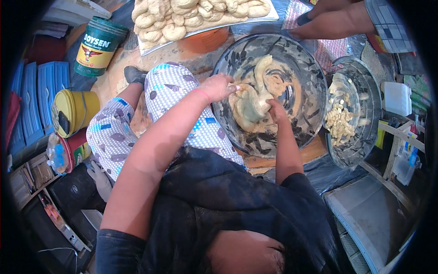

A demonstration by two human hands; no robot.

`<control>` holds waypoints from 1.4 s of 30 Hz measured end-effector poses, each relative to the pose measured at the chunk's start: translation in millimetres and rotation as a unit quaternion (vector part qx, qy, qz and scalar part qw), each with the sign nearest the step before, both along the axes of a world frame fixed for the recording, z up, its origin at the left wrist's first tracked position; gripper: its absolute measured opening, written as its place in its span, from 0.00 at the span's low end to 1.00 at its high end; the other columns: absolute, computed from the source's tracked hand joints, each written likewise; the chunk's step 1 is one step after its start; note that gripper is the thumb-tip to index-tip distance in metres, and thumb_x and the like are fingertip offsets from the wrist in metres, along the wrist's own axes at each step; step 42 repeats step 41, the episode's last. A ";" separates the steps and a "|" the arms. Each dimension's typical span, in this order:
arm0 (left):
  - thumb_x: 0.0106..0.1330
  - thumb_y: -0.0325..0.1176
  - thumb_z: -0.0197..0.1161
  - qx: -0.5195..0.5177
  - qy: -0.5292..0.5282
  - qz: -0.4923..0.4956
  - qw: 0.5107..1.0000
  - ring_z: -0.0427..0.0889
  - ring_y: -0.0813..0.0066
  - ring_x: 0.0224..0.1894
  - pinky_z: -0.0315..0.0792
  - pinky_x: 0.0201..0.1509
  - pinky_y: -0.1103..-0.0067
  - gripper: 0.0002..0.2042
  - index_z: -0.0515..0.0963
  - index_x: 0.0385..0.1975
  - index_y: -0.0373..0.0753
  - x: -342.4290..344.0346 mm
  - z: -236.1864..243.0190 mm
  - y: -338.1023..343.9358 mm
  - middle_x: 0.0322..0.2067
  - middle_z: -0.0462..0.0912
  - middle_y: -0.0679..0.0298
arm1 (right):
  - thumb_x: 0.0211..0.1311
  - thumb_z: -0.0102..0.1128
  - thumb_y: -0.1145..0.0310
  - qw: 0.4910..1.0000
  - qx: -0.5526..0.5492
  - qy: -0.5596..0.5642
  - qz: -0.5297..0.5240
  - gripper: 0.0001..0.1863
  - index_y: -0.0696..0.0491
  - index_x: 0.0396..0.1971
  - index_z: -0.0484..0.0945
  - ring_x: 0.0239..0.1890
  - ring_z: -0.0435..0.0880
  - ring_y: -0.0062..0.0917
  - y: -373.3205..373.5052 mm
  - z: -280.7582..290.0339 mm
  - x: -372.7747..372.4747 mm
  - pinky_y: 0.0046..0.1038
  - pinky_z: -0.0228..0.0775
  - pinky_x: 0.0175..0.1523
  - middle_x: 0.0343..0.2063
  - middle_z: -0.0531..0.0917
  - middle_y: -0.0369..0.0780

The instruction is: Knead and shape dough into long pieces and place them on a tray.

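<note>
Before me a wide black basin [315, 82] holds a pale, wet, dough-like mass [244, 109] with a twisted strip running up from it and a greenish-grey middle. At the mass's upper left edge, my left hand [219, 86] has its fingers and thumb closed on it. My right hand [276, 111] grips the right side of the same mass, fingers bent around its edge. Tan paste and dark streaks smear the basin's inner wall. Whether the mass is cloth or dough I cannot tell.
Beyond the basin, a white-edged tray [269, 19] bears many rounded beige lumps. A second dark basin [372, 100] to the right contains small pale pieces [340, 123]. Another person's leg [337, 25] reaches in at upper right. Left stand a green bucket [98, 41] and a yellow bucket [86, 107].
</note>
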State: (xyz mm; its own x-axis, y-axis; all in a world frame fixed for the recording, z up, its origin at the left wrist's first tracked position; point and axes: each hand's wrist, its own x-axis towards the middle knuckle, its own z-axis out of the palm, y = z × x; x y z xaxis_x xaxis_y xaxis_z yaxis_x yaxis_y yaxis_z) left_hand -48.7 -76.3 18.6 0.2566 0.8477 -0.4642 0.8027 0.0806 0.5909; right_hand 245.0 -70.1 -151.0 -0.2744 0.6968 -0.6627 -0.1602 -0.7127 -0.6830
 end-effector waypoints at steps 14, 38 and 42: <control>0.61 0.51 0.50 0.014 -0.008 0.031 0.999 0.69 0.52 0.51 0.62 0.56 0.69 0.23 0.72 0.46 0.37 -23.1 -6.7 -9.5 0.47 0.70 0.47 | 0.49 0.58 0.69 0.948 0.060 -0.301 -0.084 0.20 0.54 0.44 0.69 0.27 0.71 0.26 -40.1 -90.6 33.9 0.34 0.67 0.30 0.32 0.75 0.41; 0.49 0.37 0.63 -0.049 -0.159 -0.078 0.983 0.70 0.60 0.54 0.63 0.56 0.74 0.25 0.70 0.50 0.42 -8.7 10.0 -7.5 0.49 0.72 0.53 | 0.47 0.58 0.68 0.909 0.335 0.051 0.241 0.14 0.57 0.35 0.73 0.39 0.72 0.18 -17.8 182.7 -128.6 0.22 0.63 0.46 0.35 0.75 0.34; 0.52 0.38 0.60 -0.047 -0.101 0.033 0.993 0.76 0.62 0.46 0.66 0.51 0.74 0.18 0.75 0.42 0.37 -1.6 17.4 -1.6 0.39 0.79 0.52 | 0.56 0.55 0.66 0.933 0.292 -0.008 0.208 0.12 0.57 0.36 0.74 0.40 0.72 0.20 8.8 167.6 -114.4 0.23 0.65 0.45 0.37 0.75 0.37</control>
